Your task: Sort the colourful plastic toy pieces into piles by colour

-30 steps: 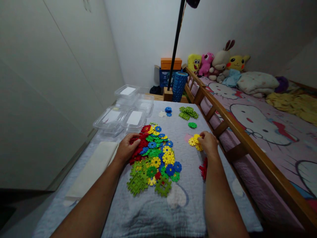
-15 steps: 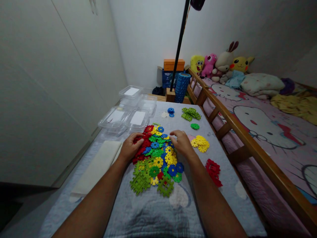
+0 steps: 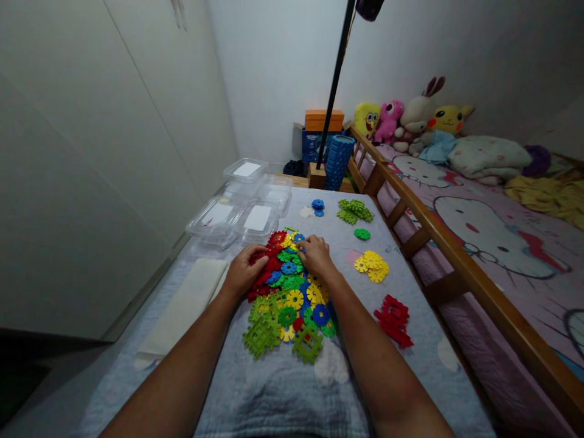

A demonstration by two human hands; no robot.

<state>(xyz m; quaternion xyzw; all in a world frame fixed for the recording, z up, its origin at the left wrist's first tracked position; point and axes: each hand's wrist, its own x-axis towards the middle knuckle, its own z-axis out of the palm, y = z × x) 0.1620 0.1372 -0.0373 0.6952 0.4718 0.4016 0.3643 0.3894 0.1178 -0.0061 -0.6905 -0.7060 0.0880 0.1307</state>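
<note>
Table (image 3: pixel 333 228) spread across the middle of my remote feed, with clear lidded containers (image 3: pixel 214 228) toward its far left. Nearer, I saw the mixed pile (image 3: pixel 292 283) of coloured plastic pieces. The left hand (image 3: pixel 245 267), half curled, lay against its red side; the right hand (image 3: pixel 314 254), fingers bent, was at its far right edge. I couldn't tell whether either gripped anything. Right of these sat a red group (image 3: pixel 393 317), yellow discs (image 3: pixel 374 266) and one green disc (image 3: pixel 362 234).
</note>
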